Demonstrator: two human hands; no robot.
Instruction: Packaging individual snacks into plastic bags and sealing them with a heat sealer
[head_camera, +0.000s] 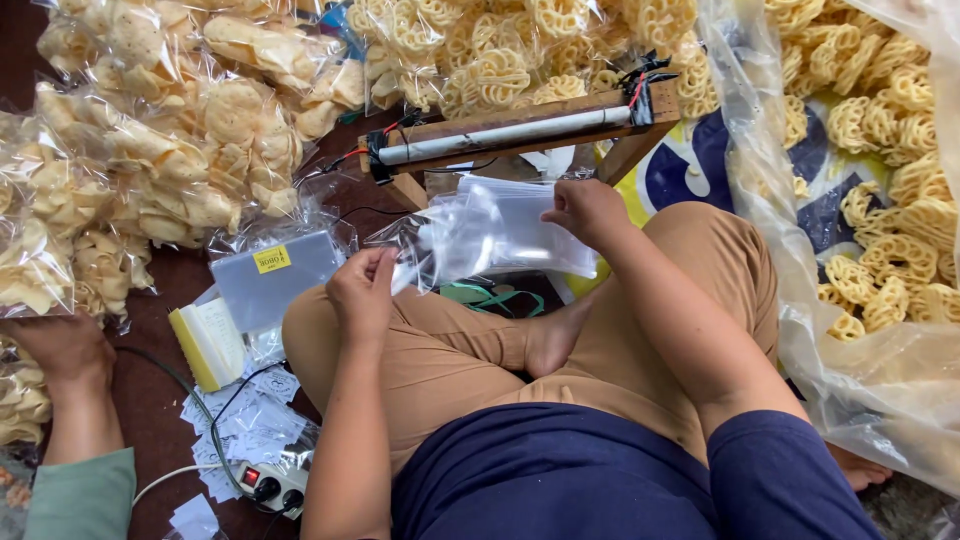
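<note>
Sitting cross-legged on the floor (160, 400), a person in tan trousers worked a stack of clear plastic bags (500, 232) held over the lap, just below a wooden heat sealer (515, 132) that stood at 12 o'clock. The left hand (362, 290) had its fingers pinched shut on the near corner of the bags at 9 o'clock of the stack, while the right hand (585, 210) rested on the far edge at 3 o'clock, fingers curled over the top sheet and apparently gripping it, though how tightly could not be told. Sealed packs of pale crackers (150, 160) were heaped from 9 to 11 o'clock, and a large open sack of ring-shaped crackers (890, 150) lay from 1 to 4 o'clock. A packet of flat bags with a yellow label (275, 275), a yellow-edged pad (205, 345), scattered paper slips (245, 415) and a power strip (272, 487) lay at 7 to 8 o'clock. Another person's hand (65, 350) pressed the floor at the far left. The thin sheets looked slippery and clung together; a loose pinch could likely pull several at once or let the stack slide off the knees. The sealer's wires (350, 160) trailed close by and might snag a bag
</note>
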